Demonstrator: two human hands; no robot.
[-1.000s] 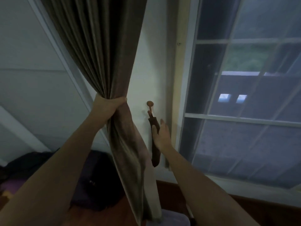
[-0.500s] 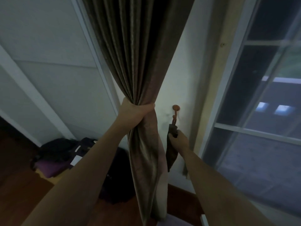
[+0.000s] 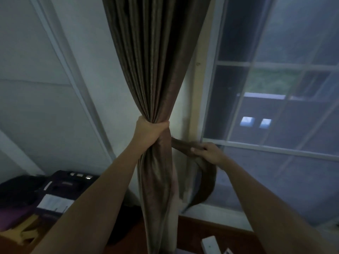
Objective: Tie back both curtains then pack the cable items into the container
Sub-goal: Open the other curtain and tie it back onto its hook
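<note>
Beside the window (image 3: 275,107), brown curtain (image 3: 156,70) gathered and squeezed in left hand (image 3: 150,131), right hand (image 3: 207,151) pinching the tieback strap (image 3: 205,173) just right of it, both hands clenched.

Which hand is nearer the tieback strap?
Right. The right hand grips the tieback strap itself; the left hand grips the gathered curtain, to the strap's left.

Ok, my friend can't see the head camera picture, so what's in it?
A person's left hand grips a bunched brown curtain while the right hand holds a matching tieback strap beside a window.
</note>
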